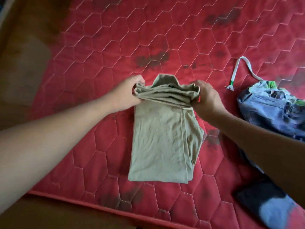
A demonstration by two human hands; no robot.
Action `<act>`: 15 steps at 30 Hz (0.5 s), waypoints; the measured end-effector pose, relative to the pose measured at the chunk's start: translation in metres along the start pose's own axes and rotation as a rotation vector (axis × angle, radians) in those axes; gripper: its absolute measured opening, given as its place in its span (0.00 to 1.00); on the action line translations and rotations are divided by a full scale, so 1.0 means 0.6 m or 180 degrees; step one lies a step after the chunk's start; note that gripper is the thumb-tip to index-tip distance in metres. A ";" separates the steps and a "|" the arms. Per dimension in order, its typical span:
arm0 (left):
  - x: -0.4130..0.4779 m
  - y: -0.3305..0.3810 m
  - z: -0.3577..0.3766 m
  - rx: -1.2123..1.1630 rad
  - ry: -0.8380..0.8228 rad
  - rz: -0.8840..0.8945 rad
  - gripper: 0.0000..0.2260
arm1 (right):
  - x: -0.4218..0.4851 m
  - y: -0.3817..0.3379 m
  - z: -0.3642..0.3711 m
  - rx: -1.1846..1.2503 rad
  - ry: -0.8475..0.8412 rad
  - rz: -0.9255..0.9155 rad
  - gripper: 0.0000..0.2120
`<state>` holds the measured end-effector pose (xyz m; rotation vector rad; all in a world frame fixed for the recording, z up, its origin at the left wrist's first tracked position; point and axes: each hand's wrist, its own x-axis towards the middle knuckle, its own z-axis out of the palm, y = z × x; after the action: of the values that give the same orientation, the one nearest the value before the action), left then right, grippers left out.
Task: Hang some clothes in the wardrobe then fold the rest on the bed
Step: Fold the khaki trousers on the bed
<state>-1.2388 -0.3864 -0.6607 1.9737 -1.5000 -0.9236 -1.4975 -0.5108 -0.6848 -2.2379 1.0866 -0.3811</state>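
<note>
- bed (181,38): red quilted mattress with hexagon stitching and dark stains. It lies under both sets of fingers and runs on far beyond them.
- beige garment (161,138): folded into a long flat panel on the bed, running from the fingers back toward the person. Its far end is gathered into several stacked layers and raised between the two hands. One flap shows just beyond the fingers.
- handling (judgement): thin, soft, light cloth, creased, with no stiffness. The layers would likely slide or sag if held at one point. The best hold is at both ends of the gathered fold, so the edge travels level.
- blue patterned garment (270,109): crumpled heap to the right of the right fingers, apart from them, not yet folded.
- dark-and-pale item (272,209): well behind and right of the fingers, partly hidden by the right forearm. Kind unclear.
- left hand (127,93): fingers (139,80) curled round the left end of the gathered fold, gripping it.
- right hand (208,98): fingers (197,83) curled over the right end, gripping it.
- white drawstring (237,68): beyond and right of the right fingers, leading to the blue heap, with a frayed, green-banded tip.
- step (judgement): folding the far end back over the panel.
</note>
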 end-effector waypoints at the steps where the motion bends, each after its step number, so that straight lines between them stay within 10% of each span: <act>1: -0.025 -0.006 0.011 0.0252 0.0022 0.0180 0.17 | -0.026 0.003 0.005 -0.0109 0.0006 -0.0370 0.13; 9: -0.253 -0.076 0.164 0.1594 -0.0520 0.1303 0.14 | -0.273 0.082 0.079 -0.1230 -0.0904 -0.1937 0.16; 15: -0.328 -0.094 0.262 0.2038 -0.0877 0.0801 0.16 | -0.361 0.075 0.133 -0.1242 -0.1418 -0.1028 0.20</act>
<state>-1.3554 -0.1790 -0.7606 2.0425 -2.3707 -0.6749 -1.6194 -0.3303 -0.7728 -2.6738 0.5999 0.2212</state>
